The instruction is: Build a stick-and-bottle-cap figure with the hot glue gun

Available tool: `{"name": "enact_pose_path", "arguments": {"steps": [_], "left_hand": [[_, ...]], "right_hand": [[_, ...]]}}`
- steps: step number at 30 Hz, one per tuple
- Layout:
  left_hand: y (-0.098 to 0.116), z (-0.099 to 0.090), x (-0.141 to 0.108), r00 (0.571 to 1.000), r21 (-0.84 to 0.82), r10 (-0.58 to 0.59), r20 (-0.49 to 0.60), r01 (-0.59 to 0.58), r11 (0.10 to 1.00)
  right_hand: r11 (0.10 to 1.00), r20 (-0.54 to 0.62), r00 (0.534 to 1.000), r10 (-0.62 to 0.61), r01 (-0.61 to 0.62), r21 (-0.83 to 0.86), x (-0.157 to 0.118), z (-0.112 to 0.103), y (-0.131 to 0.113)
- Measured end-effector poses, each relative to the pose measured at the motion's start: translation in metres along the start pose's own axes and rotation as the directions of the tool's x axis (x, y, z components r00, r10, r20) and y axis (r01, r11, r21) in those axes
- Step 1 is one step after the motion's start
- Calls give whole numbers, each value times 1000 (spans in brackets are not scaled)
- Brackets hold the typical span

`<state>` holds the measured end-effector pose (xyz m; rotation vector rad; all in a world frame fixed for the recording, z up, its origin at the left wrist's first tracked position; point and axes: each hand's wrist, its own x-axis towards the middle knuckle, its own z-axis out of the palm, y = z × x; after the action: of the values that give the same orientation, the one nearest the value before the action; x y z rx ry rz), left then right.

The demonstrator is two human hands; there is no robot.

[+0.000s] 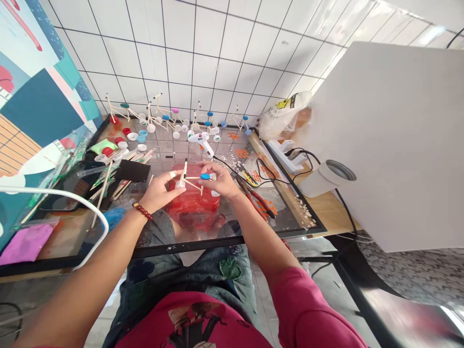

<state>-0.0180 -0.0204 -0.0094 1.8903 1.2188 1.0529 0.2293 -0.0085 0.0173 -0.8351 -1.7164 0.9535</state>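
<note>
Between my hands, above the glass tabletop, is a small bicycle-like model built from pale sticks and bottle caps. It has a blue cap on top, white caps at its ends and a dark-tipped upright stick. My left hand pinches the end with the upright, and a light wrap circles one finger. Closed around the other end by the blue cap is my right hand; its fingers partly hide the white caps there. Just beyond, a white hot glue gun lies on the table. A red box shows below the model.
Several similar models stand along the tiled wall. Loose caps, sticks and a black block lie left. To the right are red-handled pliers, a black cord, a power strip and a white cylinder.
</note>
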Motion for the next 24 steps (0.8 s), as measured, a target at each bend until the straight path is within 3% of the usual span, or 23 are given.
{"name": "enact_pose_path", "arguments": {"steps": [13,24], "left_hand": [[1,-1,-1,1000,16,-24,-6,24,1000],[5,-1,0,1000,20,-14,-1,14,1000]], "right_hand": [[997,-7,999,44,-44,-65,-1,1,0],[998,-14,999,-30,29,-62,-4,-7,3]]}}
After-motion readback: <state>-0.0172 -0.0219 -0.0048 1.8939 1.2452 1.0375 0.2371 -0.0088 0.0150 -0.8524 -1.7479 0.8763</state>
